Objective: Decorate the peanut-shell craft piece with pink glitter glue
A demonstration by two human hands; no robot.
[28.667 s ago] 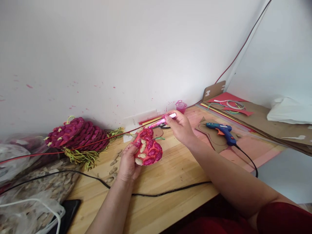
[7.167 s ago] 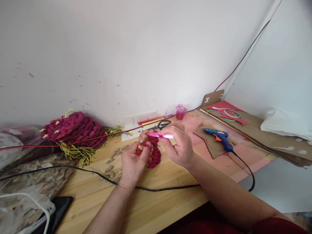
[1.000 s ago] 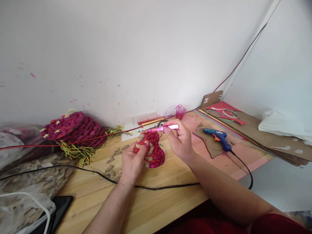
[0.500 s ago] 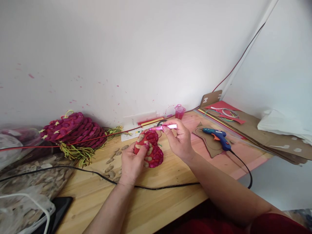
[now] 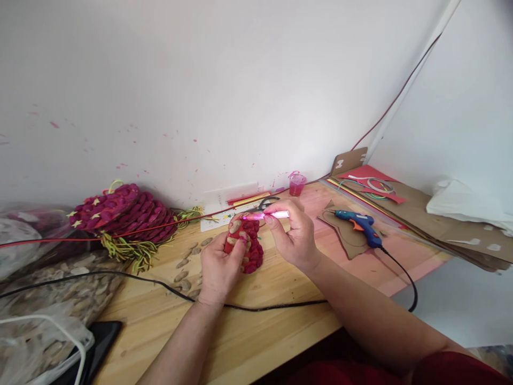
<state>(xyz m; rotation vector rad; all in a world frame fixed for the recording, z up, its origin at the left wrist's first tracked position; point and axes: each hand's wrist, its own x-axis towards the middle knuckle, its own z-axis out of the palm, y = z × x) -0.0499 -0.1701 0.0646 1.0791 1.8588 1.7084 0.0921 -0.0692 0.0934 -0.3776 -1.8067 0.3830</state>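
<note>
My left hand [image 5: 222, 262] pinches a red craft piece [image 5: 253, 251] studded with shells that look like peanut shells. Its right part is coated in wet magenta paint, while shells near my thumb are still tan. In my right hand [image 5: 294, 232] is a slim paintbrush [image 5: 276, 215] with a white handle and pink-stained front. The brush tip meets the upper edge of the craft piece. Loose tan shells [image 5: 181, 275] lie on the wooden table [image 5: 160, 331] left of my left hand. A clear cup of magenta paint [image 5: 297, 184] stands by the wall.
A stack of finished-looking magenta pieces with tassels [image 5: 124, 214] leans at the left. A bag of shells [image 5: 60, 305] sits in front of it. To the right, a blue glue gun [image 5: 356, 222] rests on cut cardboard [image 5: 347, 240]. Its black cord [image 5: 276, 306] crosses the table. Scissors [image 5: 266, 202] lie behind my hands.
The craft piece has turned so its face shows narrower. The paintbrush has shifted slightly down and left along the upper edge. The view has moved a little.
</note>
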